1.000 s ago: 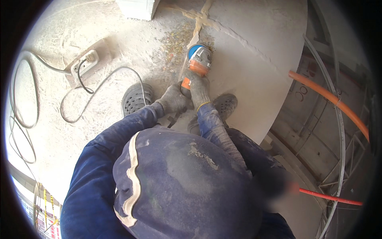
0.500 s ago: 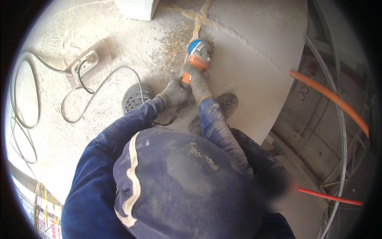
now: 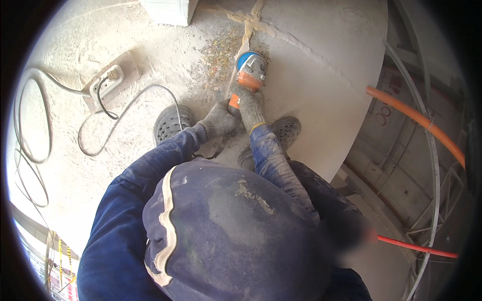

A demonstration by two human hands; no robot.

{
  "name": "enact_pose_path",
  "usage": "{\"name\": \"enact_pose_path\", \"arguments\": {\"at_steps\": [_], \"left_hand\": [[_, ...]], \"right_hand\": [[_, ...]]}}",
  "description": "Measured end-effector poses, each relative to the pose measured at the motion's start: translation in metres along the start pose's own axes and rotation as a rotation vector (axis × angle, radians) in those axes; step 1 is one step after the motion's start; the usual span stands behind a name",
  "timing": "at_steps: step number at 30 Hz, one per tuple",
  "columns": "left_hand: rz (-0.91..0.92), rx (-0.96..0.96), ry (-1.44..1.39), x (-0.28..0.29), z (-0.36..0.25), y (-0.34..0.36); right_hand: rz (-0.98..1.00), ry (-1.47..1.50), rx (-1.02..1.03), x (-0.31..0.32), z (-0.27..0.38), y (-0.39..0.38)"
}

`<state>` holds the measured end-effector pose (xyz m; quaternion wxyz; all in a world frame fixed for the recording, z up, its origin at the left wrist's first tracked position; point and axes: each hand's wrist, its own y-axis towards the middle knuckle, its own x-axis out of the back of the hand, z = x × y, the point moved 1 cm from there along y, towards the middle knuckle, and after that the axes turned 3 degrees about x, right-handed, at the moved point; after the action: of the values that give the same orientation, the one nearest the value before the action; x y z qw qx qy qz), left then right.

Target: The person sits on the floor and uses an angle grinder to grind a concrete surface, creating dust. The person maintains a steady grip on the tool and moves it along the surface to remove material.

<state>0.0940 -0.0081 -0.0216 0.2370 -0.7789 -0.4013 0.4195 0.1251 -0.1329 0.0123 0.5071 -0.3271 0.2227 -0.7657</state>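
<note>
An orange and grey angle grinder (image 3: 251, 79) with a blue disc at its far end is held low over the dusty concrete floor (image 3: 321, 30). My right hand (image 3: 251, 107), in a grey knit glove, is wrapped round the grinder's body just behind the orange part. My left hand (image 3: 220, 121), gloved the same way, closes on the rear of the tool. The disc lies beside a pale, filled crack line (image 3: 247, 36) that branches farther off. Speckled rough floor shows left of the disc. Its underside is hidden.
A power strip (image 3: 106, 86) with a plug in it lies left on a board, its grey cable (image 3: 49, 115) looped on the floor. A white box (image 3: 168, 11) stands at the far side. The floor ends at a right edge, beyond which are an orange pipe (image 3: 419, 120) and metal bars.
The grinder and both hands have shifted very slightly toward me. My grip on the tool looks the same.
</note>
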Motion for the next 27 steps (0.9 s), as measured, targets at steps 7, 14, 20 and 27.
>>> {"name": "enact_pose_path", "arguments": {"at_steps": [7,14,20,27], "left_hand": [[-0.026,0.015,-0.01,-0.001,-0.005,0.003],[-0.027,0.065,-0.025,-0.004,-0.01,-0.002],[-0.083,-0.024,-0.008,-0.002,-0.002,0.007],[-0.027,0.006,-0.064,0.003,-0.006,0.002]], "right_hand": [[-0.008,-0.076,0.052,0.006,0.006,0.0],[-0.02,-0.125,0.028,0.0,0.014,-0.003],[0.008,-0.129,0.005,-0.007,0.022,0.0],[0.005,-0.123,-0.021,-0.01,0.024,-0.004]]}}
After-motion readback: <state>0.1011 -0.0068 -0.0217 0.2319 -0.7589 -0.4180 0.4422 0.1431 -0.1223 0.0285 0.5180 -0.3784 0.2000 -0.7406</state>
